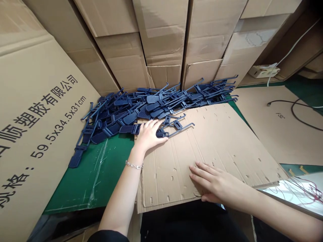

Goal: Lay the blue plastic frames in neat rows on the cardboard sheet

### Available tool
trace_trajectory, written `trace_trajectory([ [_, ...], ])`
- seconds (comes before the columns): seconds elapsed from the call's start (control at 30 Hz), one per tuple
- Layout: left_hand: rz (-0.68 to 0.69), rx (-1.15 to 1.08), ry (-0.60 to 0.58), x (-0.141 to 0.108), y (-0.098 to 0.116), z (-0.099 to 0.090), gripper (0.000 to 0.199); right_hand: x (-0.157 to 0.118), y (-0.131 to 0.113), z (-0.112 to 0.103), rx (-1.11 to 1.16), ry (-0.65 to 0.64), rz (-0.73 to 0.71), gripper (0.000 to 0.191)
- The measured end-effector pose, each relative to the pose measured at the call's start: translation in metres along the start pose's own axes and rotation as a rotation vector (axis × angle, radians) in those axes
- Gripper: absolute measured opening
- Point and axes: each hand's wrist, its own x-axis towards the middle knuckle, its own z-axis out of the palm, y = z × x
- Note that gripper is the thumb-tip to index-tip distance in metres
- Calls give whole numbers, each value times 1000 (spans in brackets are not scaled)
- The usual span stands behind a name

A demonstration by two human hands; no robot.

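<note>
My left hand (148, 135) lies over a few dark blue plastic parts with hooked rods (178, 125), its fingers and thumb curled around them. These parts rest at the back left of a cardboard sheet (202, 144). Directly behind them stretches a big heap of the same parts (151, 101), each with a ribbed flat paddle and thin bent rods. Near the sheet's front edge my right hand (214, 181) rests flat, fingers stretched out and holding nothing. The thumb of that hand is at the sheet's edge.
Tall cardboard boxes (164, 40) stand behind the heap. A printed carton (50, 101) leans in on the left. Green table surface (101, 174) shows beside the sheet. On the right are another cardboard sheet (267, 134), a black cable (294, 107), a white power socket (263, 71) and thin red wires (313, 191).
</note>
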Motion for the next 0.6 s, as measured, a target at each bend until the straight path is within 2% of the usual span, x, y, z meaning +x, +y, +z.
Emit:
trace_trajectory([
  [0.1, -10, -4, -5, 0, 0, 0, 75, -1, 5, 1, -19, 84, -76, 55],
  [0.2, -19, -22, 5, 1, 1, 0, 75, -3, 2, 1, -78, 123, -146, 42],
  [0.33, -22, -86, 3, 3, -2, 0, 78, -3, -6, -7, -171, 190, -334, 30],
  [0.47, -23, -180, 2, 3, -11, -2, 78, 3, -9, -30, -183, 240, -462, 23],
  [0.6, -17, -263, 130, 1, -22, -9, 70, 13, -4, -72, -263, 251, -499, 24],
])
